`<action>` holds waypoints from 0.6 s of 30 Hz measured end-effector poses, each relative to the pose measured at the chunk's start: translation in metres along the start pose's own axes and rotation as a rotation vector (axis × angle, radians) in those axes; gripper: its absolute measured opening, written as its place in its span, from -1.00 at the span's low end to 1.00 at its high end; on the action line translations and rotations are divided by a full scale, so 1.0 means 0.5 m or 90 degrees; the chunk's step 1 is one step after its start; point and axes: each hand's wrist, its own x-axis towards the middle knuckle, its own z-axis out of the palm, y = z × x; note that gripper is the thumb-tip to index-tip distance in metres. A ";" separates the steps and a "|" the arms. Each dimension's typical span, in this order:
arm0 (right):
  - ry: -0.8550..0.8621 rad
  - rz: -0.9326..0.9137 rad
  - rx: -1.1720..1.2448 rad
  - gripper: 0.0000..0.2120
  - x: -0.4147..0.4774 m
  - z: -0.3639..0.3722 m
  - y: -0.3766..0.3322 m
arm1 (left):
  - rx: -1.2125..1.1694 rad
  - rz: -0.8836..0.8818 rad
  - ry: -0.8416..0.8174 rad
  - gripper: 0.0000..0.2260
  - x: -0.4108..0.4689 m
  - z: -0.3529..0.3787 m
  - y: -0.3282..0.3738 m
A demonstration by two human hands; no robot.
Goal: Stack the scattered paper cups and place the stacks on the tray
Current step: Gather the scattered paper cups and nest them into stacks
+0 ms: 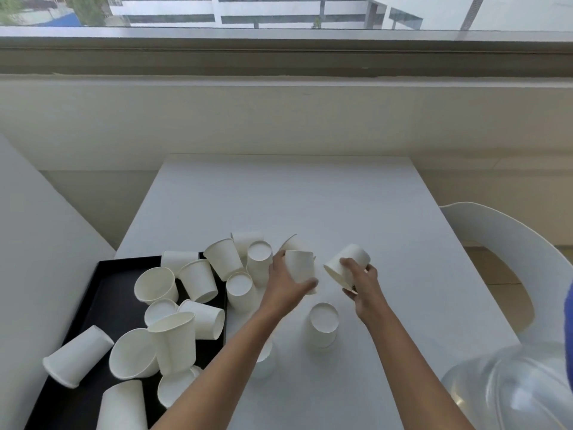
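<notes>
A black rectangular tray [114, 293] lay at the near left of the white table [310, 197], with a jumble of white paper cups [198, 280] tipped over on it and spilling past its right rim. Just right of that heap, the left hand [283, 285] curled its fingers and thumb round 1 held white cup [299, 266]. Beside it, the right hand [367, 285] gripped 1 tilted white cup [348, 262], its mouth toward the left hand. 1 upside-down cup [322, 324] stood on the table between the forearms. A white plastic chair [511, 243] sat farthest right.
</notes>
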 end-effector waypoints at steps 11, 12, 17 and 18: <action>0.005 -0.396 -0.086 -0.32 -0.150 -0.002 0.009 | 0.156 0.183 -0.040 -0.24 -0.144 0.086 -0.051; 0.006 -0.423 -0.129 -0.30 -0.159 -0.002 0.023 | 0.161 0.178 -0.046 -0.26 -0.146 0.089 -0.056; -0.003 -0.486 -0.316 -0.26 -0.187 -0.004 0.104 | 0.115 0.126 -0.061 -0.43 -0.146 0.094 -0.068; -0.005 -0.480 -0.339 -0.26 -0.186 -0.007 0.118 | 0.125 0.120 -0.066 -0.49 -0.146 0.095 -0.076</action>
